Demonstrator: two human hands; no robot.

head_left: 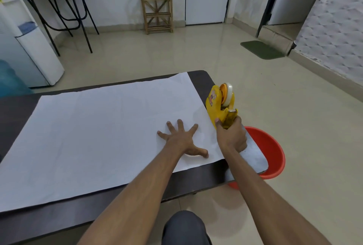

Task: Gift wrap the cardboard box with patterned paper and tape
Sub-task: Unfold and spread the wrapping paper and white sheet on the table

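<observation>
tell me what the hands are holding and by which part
The right hand grips the yellow tape dispenser by its handle. The left hand holds nothing, pressing flat on the paper.

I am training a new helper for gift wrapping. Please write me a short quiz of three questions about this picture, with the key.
1. True or false: the left hand lies flat on the white paper.
2. What does the right hand grip? A) scissors B) a yellow tape dispenser C) a marker
3. Short answer: what colour is the bucket on the floor at the right end of the table?

Key: 1 true; 2 B; 3 red.
</observation>
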